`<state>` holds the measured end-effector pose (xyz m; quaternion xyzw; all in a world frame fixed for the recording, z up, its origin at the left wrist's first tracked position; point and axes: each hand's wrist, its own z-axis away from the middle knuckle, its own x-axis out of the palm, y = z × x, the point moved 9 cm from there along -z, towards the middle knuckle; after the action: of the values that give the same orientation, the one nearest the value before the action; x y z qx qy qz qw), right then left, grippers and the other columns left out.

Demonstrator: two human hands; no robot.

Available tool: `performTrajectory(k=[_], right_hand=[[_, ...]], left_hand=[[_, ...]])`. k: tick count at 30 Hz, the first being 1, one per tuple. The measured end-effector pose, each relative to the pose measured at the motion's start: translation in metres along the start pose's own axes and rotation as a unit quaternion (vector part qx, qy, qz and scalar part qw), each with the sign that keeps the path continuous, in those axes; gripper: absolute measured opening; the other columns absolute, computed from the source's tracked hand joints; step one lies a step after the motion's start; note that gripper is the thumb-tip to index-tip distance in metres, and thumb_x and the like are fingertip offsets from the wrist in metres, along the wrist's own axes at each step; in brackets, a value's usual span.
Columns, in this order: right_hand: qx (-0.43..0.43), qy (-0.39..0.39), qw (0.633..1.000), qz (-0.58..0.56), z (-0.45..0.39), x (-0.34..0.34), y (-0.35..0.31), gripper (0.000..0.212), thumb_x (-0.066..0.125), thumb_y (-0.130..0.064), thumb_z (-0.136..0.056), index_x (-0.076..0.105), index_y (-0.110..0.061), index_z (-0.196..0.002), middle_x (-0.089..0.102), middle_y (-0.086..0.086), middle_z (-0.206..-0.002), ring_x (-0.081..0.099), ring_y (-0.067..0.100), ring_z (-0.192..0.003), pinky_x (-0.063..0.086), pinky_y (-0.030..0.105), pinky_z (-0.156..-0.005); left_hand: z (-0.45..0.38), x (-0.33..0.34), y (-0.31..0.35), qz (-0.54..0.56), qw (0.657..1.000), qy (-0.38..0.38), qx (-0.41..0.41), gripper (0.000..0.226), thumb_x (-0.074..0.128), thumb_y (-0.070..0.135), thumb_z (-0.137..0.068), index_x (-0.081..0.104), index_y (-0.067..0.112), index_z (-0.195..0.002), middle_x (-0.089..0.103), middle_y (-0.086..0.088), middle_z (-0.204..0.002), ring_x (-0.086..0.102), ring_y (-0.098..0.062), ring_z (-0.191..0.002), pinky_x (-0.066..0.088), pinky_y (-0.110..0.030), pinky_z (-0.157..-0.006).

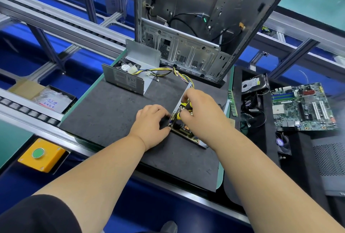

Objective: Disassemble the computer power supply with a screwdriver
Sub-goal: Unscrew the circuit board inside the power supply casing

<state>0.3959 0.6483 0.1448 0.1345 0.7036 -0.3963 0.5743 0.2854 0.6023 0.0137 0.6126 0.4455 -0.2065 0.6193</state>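
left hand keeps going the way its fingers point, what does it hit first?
The left hand points right, its fingertips already at the metal side wall of the opened power supply base. That wall comes first, then the circuit board behind it. Actual contact is hard to judge.
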Motion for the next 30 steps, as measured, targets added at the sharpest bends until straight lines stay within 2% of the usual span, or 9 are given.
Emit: performTrajectory(k=[2,4,6,11,16,19,22,27,30], right_hand=[[0.0,0.01,0.999,0.031,0.001,-0.001,0.001,0.01,0.054,-0.024,-0.091,0.05,-0.018,-0.098,0.059,-0.001,-0.092,0.052,0.025,-0.089,0.032,0.035,-0.064],[-0.003,0.02,0.998,0.057,0.002,-0.003,0.001,0.022,0.051,-0.04,-0.096,0.05,-0.019,-0.094,0.061,-0.002,-0.084,0.054,0.025,-0.081,0.036,0.036,-0.061],[0.001,0.016,0.999,0.052,0.002,-0.003,0.001,0.028,0.048,-0.046,-0.099,0.05,-0.019,-0.094,0.061,-0.002,-0.079,0.056,0.026,-0.079,0.041,0.037,-0.062],[0.014,0.013,1.0,-0.012,0.002,-0.002,0.002,0.013,0.056,-0.026,-0.096,0.048,-0.019,-0.103,0.063,0.0,-0.093,0.054,0.025,-0.088,0.044,0.038,-0.068],[0.013,0.0,1.0,-0.002,0.001,0.001,0.001,0.017,0.054,-0.012,-0.086,0.053,-0.015,-0.103,0.052,0.001,-0.102,0.045,0.024,-0.098,0.037,0.035,-0.079],[-0.015,0.022,0.998,0.053,0.001,-0.003,-0.004,0.014,0.056,-0.026,-0.09,0.051,-0.015,-0.096,0.056,0.001,-0.093,0.049,0.026,-0.09,0.04,0.039,-0.075],[-0.024,0.024,0.994,0.102,0.002,-0.003,-0.007,0.033,0.05,-0.049,-0.098,0.052,-0.016,-0.093,0.056,-0.001,-0.081,0.051,0.025,-0.081,0.037,0.038,-0.066],[-0.028,0.016,0.998,0.052,0.001,0.002,-0.011,0.018,0.054,-0.031,-0.099,0.052,-0.013,-0.104,0.056,-0.001,-0.086,0.054,0.027,-0.088,0.037,0.037,-0.066],[-0.015,0.013,1.0,0.002,0.003,0.004,-0.01,0.018,0.058,-0.02,-0.096,0.049,-0.012,-0.109,0.062,0.004,-0.099,0.055,0.027,-0.095,0.043,0.039,-0.075]], left_hand=[[0.0,0.0,0.0,-0.002,1.0,-0.002,0.0,0.032,0.068,0.037,-0.079,0.06,0.032,-0.11,0.05,0.017,-0.118,0.036,-0.013,-0.116,0.019,-0.027,-0.095],[0.0,0.001,0.0,-0.003,1.0,0.001,0.002,0.032,0.069,0.037,-0.079,0.06,0.033,-0.11,0.05,0.017,-0.117,0.036,-0.013,-0.115,0.019,-0.027,-0.093],[0.001,0.0,0.0,-0.003,1.0,0.004,0.003,0.031,0.068,0.037,-0.079,0.06,0.033,-0.109,0.051,0.018,-0.116,0.036,-0.013,-0.114,0.018,-0.026,-0.091],[0.0,0.002,-0.001,-0.007,1.0,0.002,0.0,0.031,0.068,0.038,-0.079,0.06,0.034,-0.109,0.051,0.019,-0.116,0.036,-0.011,-0.114,0.019,-0.025,-0.092],[0.0,0.001,-0.001,-0.007,1.0,0.003,0.002,0.032,0.068,0.039,-0.08,0.06,0.034,-0.11,0.05,0.019,-0.116,0.036,-0.011,-0.115,0.016,-0.024,-0.091],[0.0,0.001,-0.001,-0.006,1.0,0.003,0.0,0.033,0.068,0.038,-0.08,0.061,0.033,-0.112,0.05,0.019,-0.116,0.036,-0.012,-0.115,0.017,-0.024,-0.093],[0.001,0.001,0.0,-0.01,1.0,0.002,0.001,0.035,0.068,0.038,-0.08,0.06,0.031,-0.114,0.05,0.017,-0.116,0.037,-0.014,-0.116,0.018,-0.026,-0.094],[0.0,0.0,0.0,-0.002,1.0,-0.001,-0.002,0.033,0.068,0.038,-0.08,0.061,0.034,-0.111,0.051,0.018,-0.117,0.037,-0.013,-0.116,0.019,-0.026,-0.095],[0.0,0.0,0.001,-0.002,1.0,-0.002,-0.003,0.031,0.068,0.038,-0.079,0.061,0.034,-0.11,0.052,0.018,-0.117,0.038,-0.013,-0.117,0.02,-0.027,-0.096]])
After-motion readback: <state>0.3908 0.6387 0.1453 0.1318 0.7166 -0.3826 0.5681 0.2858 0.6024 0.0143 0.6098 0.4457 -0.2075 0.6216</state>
